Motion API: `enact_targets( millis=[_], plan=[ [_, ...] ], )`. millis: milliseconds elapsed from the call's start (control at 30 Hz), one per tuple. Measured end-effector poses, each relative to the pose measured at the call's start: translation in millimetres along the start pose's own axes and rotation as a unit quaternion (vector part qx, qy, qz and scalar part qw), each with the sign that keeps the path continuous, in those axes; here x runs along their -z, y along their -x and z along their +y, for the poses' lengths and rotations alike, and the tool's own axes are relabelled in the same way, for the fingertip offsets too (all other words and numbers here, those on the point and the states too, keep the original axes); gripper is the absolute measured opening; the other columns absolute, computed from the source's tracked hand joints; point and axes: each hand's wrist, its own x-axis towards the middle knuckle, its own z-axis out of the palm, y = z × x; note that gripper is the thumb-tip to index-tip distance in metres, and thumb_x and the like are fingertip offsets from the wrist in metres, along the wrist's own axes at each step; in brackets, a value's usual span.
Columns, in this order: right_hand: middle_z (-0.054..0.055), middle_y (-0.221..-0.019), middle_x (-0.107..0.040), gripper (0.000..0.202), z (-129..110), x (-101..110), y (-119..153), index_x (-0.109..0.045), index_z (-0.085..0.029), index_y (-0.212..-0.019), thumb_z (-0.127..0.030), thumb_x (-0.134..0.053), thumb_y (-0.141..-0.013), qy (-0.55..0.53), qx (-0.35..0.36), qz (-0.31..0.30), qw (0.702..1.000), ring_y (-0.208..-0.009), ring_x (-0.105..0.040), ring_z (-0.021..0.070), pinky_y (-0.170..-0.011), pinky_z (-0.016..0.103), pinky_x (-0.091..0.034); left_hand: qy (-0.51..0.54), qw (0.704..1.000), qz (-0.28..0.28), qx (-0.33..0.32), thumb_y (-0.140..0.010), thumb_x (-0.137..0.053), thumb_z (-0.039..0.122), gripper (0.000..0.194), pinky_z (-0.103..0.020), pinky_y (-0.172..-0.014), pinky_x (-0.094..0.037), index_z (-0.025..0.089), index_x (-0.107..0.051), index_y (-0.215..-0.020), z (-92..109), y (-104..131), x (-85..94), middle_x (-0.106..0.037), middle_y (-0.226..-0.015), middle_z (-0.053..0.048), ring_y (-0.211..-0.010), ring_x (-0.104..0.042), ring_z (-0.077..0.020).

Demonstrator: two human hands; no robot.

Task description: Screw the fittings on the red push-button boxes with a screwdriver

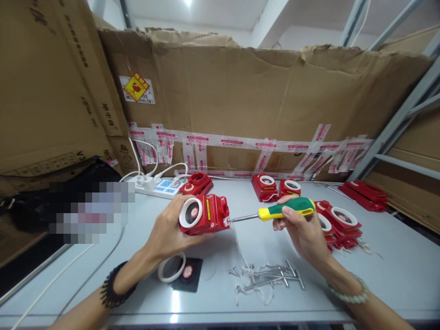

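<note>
My left hand (168,231) is wrapped round a red box-shaped housing (216,213) with a white ring and a dark round window, held above the table. My right hand (304,229) grips a screwdriver (288,209) by its green and yellow handle. The screwdriver's metal shaft points left, and its tip meets the housing's right end, by a bit of white string. Below the left hand lie a loose white ring (172,267) and a black square plate (192,275) with a red and white round mark. Metal T-shaped rods (275,277), small screws (234,271) and white string lie lower in the middle.
Several similar red housings (264,187) stand at the back, with a stack (343,224) right of my hand. A power strip (160,185) with plugged white cables sits at back left. Taped cardboard (223,101) walls the far side; a black bag (79,192) lies left.
</note>
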Motion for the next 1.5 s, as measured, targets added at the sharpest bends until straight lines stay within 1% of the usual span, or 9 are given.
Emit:
enact_targets(
  millis=[367,567,933,1000,1067,1133,1233,1333,1500],
  plan=[
    [-0.005,-0.048,-0.052,0.012,-1,-3,0,-0.06,-0.02,-0.086,-0.03,-0.061,-0.079,-0.007,0.008,0.01,1.0,-0.047,-0.054,0.014,-0.05,0.03,-0.047,-0.008,1.0,0.002,-0.009,-0.061,-0.078,0.046,0.065,-0.036,-0.078,-0.05,0.022,-0.045,-0.111,2,0,1.6,-0.058,-0.103,-0.007,-0.093,-0.059,-0.026],
    [-0.004,-0.051,-0.056,0.013,3,2,2,-0.061,-0.02,-0.09,-0.029,-0.061,-0.08,0.012,0.018,0.006,1.0,-0.05,-0.057,0.0145,-0.053,0.03,-0.048,-0.017,1.0,0.005,-0.014,-0.06,-0.078,0.048,0.065,-0.036,-0.077,-0.049,0.022,-0.046,-0.11,2,0,2.0,-0.058,-0.102,-0.007,-0.092,-0.059,-0.0265],
    [-0.002,-0.063,-0.061,0.014,-2,13,0,-0.062,-0.021,-0.091,-0.028,-0.063,-0.079,0.072,0.042,-0.06,0.995,-0.057,-0.06,0.0129,-0.055,0.026,-0.049,-0.006,1.0,0.01,-0.018,-0.061,-0.078,0.046,0.064,-0.035,-0.078,-0.049,0.021,-0.046,-0.11,1,0,2.5,-0.057,-0.102,-0.006,-0.092,-0.058,-0.0251],
    [-0.001,-0.068,-0.063,0.016,-4,15,-2,-0.063,-0.02,-0.09,-0.03,-0.065,-0.078,0.1,0.033,-0.078,0.991,-0.059,-0.06,0.0128,-0.056,0.026,-0.049,-0.027,0.999,0.014,-0.033,-0.062,-0.077,0.047,0.062,-0.035,-0.077,-0.048,0.021,-0.047,-0.109,1,-1,3.1,-0.058,-0.1,-0.006,-0.091,-0.058,-0.0254],
    [-0.001,-0.067,-0.062,0.019,-6,16,-4,-0.063,-0.019,-0.091,-0.032,-0.066,-0.077,0.127,0.016,-0.092,0.987,-0.058,-0.059,0.0122,-0.057,0.025,-0.047,-0.049,0.998,0.02,-0.044,-0.062,-0.076,0.048,0.061,-0.035,-0.076,-0.048,0.02,-0.047,-0.108,2,-2,3.5,-0.058,-0.099,-0.006,-0.091,-0.058,-0.0259],
    [-0.002,-0.059,-0.059,0.021,-9,15,-6,-0.061,-0.018,-0.09,-0.036,-0.062,-0.079,0.141,-0.009,-0.095,0.985,-0.052,-0.055,0.0109,-0.054,0.024,-0.045,-0.064,0.996,0.025,-0.049,-0.063,-0.074,0.05,0.06,-0.035,-0.076,-0.048,0.02,-0.047,-0.108,3,-3,3.7,-0.058,-0.099,-0.006,-0.092,-0.058,-0.0263],
    [-0.006,-0.046,-0.05,0.028,-13,10,-8,-0.055,-0.019,-0.083,-0.046,-0.05,-0.085,0.132,-0.063,-0.074,0.986,-0.041,-0.045,0.009,-0.043,0.022,-0.039,-0.08,0.995,0.025,-0.056,-0.065,-0.072,0.052,0.059,-0.035,-0.075,-0.049,0.019,-0.048,-0.108,4,-3,3.3,-0.058,-0.1,-0.007,-0.092,-0.057,-0.0262],
    [-0.008,-0.041,-0.045,0.028,-17,8,-8,-0.048,-0.021,-0.077,-0.048,-0.049,-0.085,0.137,-0.099,-0.071,0.983,-0.035,-0.039,0.0082,-0.037,0.021,-0.034,-0.096,0.994,0.018,-0.057,-0.064,-0.072,0.055,0.06,-0.035,-0.074,-0.049,0.019,-0.049,-0.107,4,-2,2.5,-0.058,-0.099,-0.007,-0.091,-0.057,-0.0262],
    [-0.007,-0.053,-0.057,0.02,-22,15,-7,-0.049,-0.021,-0.087,-0.035,-0.061,-0.079,0.205,-0.084,-0.078,0.972,-0.05,-0.053,0.0095,-0.054,0.021,-0.041,-0.096,0.994,0.017,-0.047,-0.064,-0.071,0.054,0.06,-0.034,-0.076,-0.049,0.019,-0.049,-0.107,2,-3,1.6,-0.058,-0.101,-0.006,-0.093,-0.058,-0.0257]
  ],
)
